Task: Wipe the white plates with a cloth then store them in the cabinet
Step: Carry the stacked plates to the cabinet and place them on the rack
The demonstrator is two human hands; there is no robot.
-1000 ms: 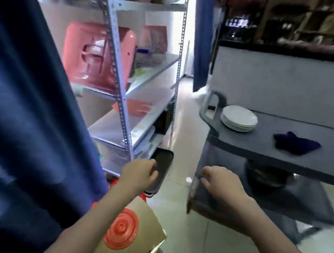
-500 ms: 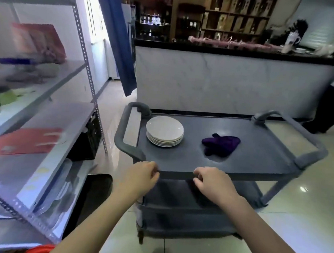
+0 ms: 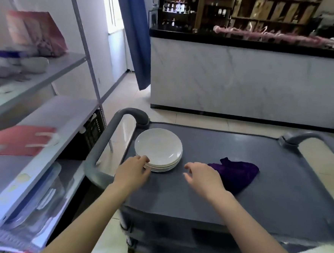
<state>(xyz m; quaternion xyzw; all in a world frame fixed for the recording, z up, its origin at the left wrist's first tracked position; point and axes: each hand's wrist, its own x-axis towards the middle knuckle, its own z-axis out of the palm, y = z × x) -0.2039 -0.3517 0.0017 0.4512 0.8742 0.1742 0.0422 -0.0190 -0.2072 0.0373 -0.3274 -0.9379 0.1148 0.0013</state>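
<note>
Cart (image 3: 196,203): grey, wheeled; reference for every entry below.
Plate stack (image 3: 158,148): white, several high, on cart deck at far-left corner, just beside the push handle (image 3: 109,142); none lifted, wiping not yet begun by the look of it.
Cloth (image 3: 238,172): dark purple, crumpled, on cart deck right of centre, apart from the stack; laid within reach for wiping.
Left hand (image 3: 133,171): over cart's left side; fingers bent onto stack's near rim, thumb low against its side; apparently pinching to free the top plate.
Right hand (image 3: 202,178): above cart deck between stack and cloth; fingers spread, slack, holding nothing; probably bound for cloth.
Cabinet: not made out.
</note>
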